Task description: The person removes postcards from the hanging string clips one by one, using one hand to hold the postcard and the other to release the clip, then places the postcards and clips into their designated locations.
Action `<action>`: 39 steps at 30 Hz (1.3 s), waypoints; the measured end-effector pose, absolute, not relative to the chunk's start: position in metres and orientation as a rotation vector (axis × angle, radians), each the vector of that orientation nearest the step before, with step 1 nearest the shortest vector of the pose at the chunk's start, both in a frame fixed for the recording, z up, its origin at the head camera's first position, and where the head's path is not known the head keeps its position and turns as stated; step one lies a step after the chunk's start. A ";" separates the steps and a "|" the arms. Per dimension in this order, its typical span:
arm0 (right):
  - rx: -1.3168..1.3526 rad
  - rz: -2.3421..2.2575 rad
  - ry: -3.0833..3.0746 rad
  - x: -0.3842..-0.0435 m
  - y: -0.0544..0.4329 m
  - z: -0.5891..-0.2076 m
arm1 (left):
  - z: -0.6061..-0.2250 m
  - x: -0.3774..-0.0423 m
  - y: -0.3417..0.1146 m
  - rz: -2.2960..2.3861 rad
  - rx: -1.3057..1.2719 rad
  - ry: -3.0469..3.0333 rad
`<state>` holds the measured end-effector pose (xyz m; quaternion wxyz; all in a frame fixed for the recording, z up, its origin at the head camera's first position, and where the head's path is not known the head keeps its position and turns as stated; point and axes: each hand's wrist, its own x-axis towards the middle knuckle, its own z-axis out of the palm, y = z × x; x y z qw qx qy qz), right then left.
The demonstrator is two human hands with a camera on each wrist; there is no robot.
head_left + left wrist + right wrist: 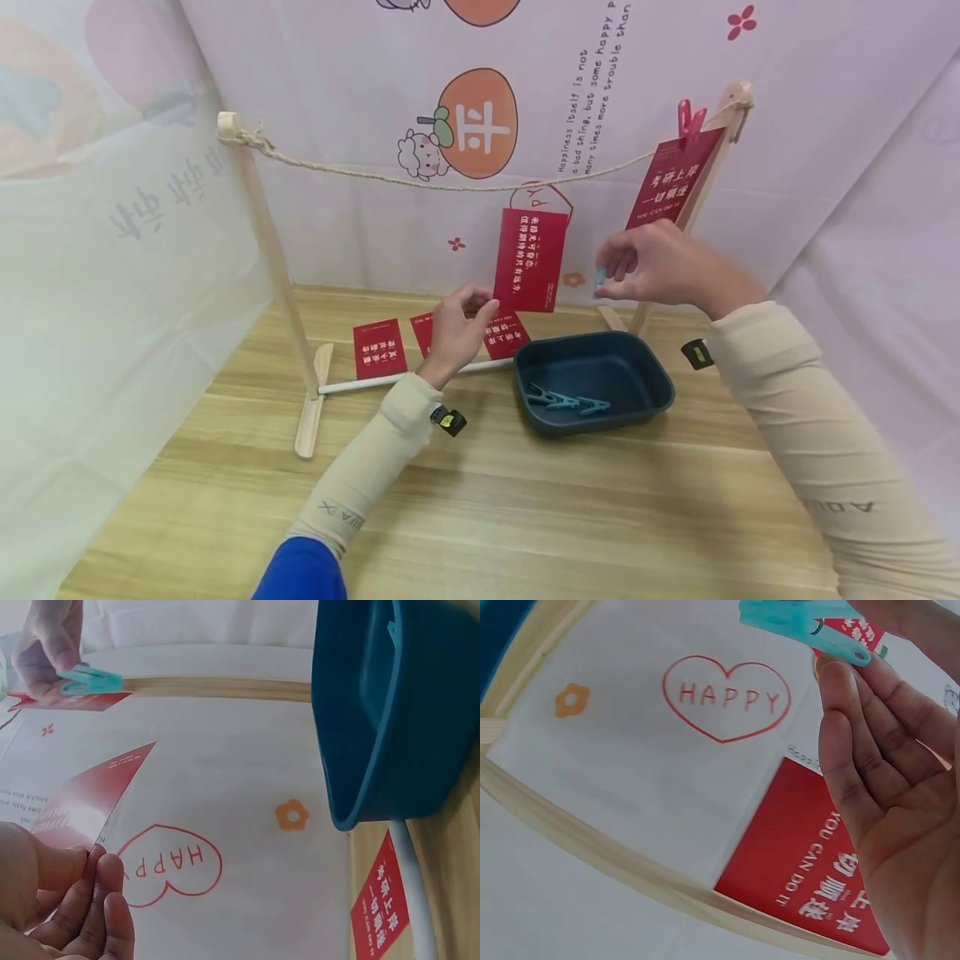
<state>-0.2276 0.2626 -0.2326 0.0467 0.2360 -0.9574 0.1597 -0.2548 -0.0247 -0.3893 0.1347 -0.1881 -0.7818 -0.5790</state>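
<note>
My left hand (pixel 459 327) pinches a red card (pixel 531 258) with white writing by its lower corner, the card held upright below the rope (pixel 420 182). Farther right, my right hand (pixel 663 265) holds a light-blue clothespin (pixel 802 621) between thumb and fingers. Its jaws point toward the held card in the head view. Behind that hand, another red card (pixel 670 179) hangs from the right end of the rope under a pink clothespin (pixel 690 122). In the left wrist view, thumb and fingertips grip the edge of the held card (pixel 94 795).
A dark blue basin (pixel 643 410) with several teal clothespins (pixel 570 402) stands on the wooden table (pixel 480 492). More red cards (pixel 379 348) lie behind a white rod (pixel 360 385). Wooden posts (pixel 270 250) carry the rope at both sides, before a printed cloth backdrop (pixel 330 83).
</note>
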 end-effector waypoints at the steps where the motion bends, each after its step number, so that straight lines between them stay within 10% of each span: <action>1: 0.715 0.489 -2.931 -0.228 0.263 -0.235 | -0.390 -0.254 -0.026 -1.684 -0.540 -2.271; 39: 0.818 0.404 -3.114 -0.233 0.285 -0.327 | -0.422 -0.234 -0.068 -1.740 -0.389 -2.344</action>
